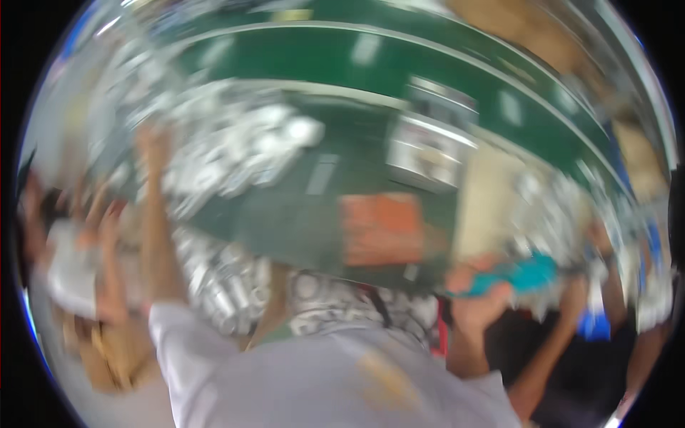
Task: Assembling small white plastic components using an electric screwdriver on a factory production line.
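Motion blurs the whole head view. My left arm reaches far out, and my left hand (153,139) is at the edge of a heap of white and silvery pieces (239,139); the blur hides whether its fingers hold one. Close to my body on the right, my right hand (479,303) is curled around one end of a long teal object (521,274), whose kind I cannot make out. Between the hands, an orange-red block or stack (383,228) lies on the dark green table (285,207).
A white box-like device (428,143) stands beyond the orange-red block. Shiny metal-like pieces (228,289) fill a place at my lower left. More pale pieces (546,207) are heaped right of a beige board (478,192). Co-workers' arms (107,271) show on both sides.
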The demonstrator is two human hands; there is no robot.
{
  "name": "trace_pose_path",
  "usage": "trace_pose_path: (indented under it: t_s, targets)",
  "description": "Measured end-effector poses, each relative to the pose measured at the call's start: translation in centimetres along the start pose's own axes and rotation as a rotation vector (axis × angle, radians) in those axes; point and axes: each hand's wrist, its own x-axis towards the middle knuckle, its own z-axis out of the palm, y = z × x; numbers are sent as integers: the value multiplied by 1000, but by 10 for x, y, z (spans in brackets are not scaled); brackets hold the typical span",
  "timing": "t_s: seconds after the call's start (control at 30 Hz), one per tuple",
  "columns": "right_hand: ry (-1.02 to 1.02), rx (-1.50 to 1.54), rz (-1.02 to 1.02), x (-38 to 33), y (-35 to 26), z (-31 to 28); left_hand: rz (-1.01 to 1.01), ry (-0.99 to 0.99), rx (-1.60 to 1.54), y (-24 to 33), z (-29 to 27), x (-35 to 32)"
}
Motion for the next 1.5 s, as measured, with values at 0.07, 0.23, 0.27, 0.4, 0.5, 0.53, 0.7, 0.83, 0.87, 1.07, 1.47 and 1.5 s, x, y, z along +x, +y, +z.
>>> trace_pose_path:
  t_s: [0.07,0.23,0.27,0.4,0.5,0.53,0.7,0.83,0.87,1.07,1.47,1.5]
  targets:
    - [-112,-191,-153,2,-1,-1,-90,66,-331,142,-31,27]
    - [27,-324,-143,-18,-23,-16,190,-441,-1049,483,-131,-17]
    - [44,-328,-145,-24,-27,-24,361,-512,-1055,526,-133,-32]
    - [-15,-209,-120,-41,-50,-48,736,-826,-1088,663,-131,-124]
    - [129,-346,-125,-57,-63,-64,994,-1184,-937,722,-159,-152]
    - [136,-343,-124,-60,-67,-68,1000,-1190,-936,728,-161,-164]
    - [179,-359,-161,-62,-76,-77,1092,-513,-1081,723,-132,-203]
    - [132,-343,-122,-48,-67,-82,611,-877,-1026,687,-140,-177]
    - [134,-315,-137,-43,-61,-81,575,-861,-1065,671,-140,-168]
    - [91,-300,-130,-20,-44,-67,372,-810,-1017,579,-154,-128]
    - [-54,-331,-77,6,-13,-11,361,-593,-999,493,-125,-145]
    - [-90,-290,-78,9,-10,-8,352,-619,-967,490,-124,-147]
